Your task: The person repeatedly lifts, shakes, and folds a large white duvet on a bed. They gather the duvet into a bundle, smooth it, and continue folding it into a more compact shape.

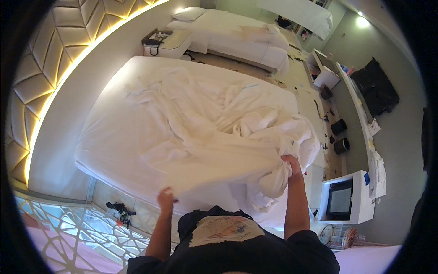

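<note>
A rumpled white bed sheet (205, 150) lies spread over the bed, on a mattress with a smooth white cover (109, 137). My left hand (166, 198) is closed at the near edge of the loose sheet, which stretches between my two hands. At the right, my right hand (291, 164) grips bunched white fabric near the bed's foot end. A bulky heap of white bedding (287, 133) lies just beyond it. The fingers of both hands are partly hidden by cloth or small in view.
A second bed (236, 34) stands beyond a white bedside cabinet (174, 44) holding dark items. Dark bins (341, 146) and scattered dark things lie on the floor at right. A white unit with a small fridge (345, 198) stands near right; a patterned lattice screen (78, 233) is near left.
</note>
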The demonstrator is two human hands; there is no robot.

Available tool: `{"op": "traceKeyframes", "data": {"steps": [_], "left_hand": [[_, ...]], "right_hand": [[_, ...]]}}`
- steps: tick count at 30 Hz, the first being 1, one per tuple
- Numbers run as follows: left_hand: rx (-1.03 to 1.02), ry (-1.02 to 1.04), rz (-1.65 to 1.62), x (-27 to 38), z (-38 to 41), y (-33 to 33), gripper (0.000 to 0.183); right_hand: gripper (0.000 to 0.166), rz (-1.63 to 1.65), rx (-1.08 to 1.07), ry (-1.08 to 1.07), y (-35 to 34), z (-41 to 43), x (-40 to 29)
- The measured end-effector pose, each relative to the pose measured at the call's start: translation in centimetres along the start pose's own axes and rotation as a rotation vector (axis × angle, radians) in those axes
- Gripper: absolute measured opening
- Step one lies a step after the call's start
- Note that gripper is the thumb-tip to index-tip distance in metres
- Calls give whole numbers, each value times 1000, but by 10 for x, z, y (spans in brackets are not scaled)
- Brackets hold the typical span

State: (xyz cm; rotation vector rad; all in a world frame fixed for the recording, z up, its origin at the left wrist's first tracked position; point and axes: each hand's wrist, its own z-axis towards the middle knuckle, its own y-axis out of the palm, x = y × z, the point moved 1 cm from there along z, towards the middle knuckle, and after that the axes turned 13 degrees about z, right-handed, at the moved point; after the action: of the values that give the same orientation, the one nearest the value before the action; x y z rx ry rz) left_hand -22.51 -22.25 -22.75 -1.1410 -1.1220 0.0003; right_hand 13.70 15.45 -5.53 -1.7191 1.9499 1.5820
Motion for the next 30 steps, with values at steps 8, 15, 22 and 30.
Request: {"op": "traceKeyframes", "data": {"steps": [8, 15, 22, 30], "left_hand": [[-268, 155, 132, 73, 8, 71, 30], [-917, -380, -860, 199, 51, 98, 30], [-765, -214, -472, 238, 42, 68, 35], [-707, -124, -989, 269, 50, 44, 22]], "right_hand": [[42, -514, -186, 121, 46, 12, 43], [58, -664, -362, 378, 63, 16, 115], [60, -639, -366, 209, 80, -29, 93], [58, -395, -302, 334, 72, -20, 95]]}}
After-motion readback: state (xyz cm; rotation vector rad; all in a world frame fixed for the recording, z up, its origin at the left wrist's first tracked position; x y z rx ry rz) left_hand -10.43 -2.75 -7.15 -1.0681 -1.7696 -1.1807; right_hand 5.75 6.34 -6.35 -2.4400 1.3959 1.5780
